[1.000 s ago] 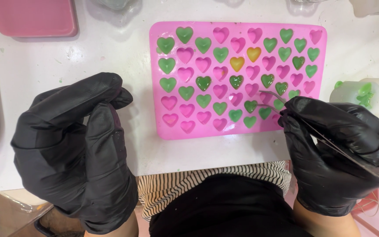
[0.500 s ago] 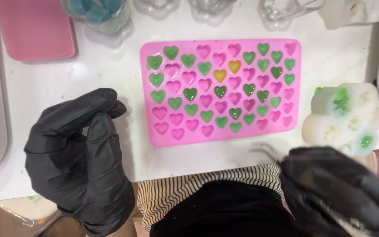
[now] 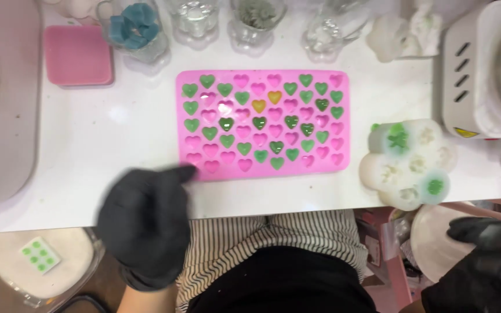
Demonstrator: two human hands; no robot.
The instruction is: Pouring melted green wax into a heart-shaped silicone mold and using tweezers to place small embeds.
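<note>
A pink silicone mould [image 3: 262, 174] with rows of heart cavities lies in the middle of the white table [image 3: 105, 174]. Several hearts hold green filling and one [image 3: 258, 106] is yellow. My left hand [image 3: 146, 226], in a black glove, rests at the table's front edge with a fingertip touching the mould's near left corner; it holds nothing. My right hand [image 3: 488, 261], also gloved, is low at the right, below the table edge, with fingers over a white round dish [image 3: 430, 243]. It is blurred and partly cut off.
A white flower-shaped mould [image 3: 410, 162] with green spots sits right of the pink one. Behind are a pink square mould [image 3: 77, 55], glass jars [image 3: 137, 29] and a white appliance [image 3: 482, 69]. A grey tray [image 3: 1, 104] lies left; a tub [image 3: 7, 261] sits below.
My right hand has left the mould's right side and dropped below the table edge to the right; the thin tool it held is no longer seen. My left hand slid to the mould's corner.
</note>
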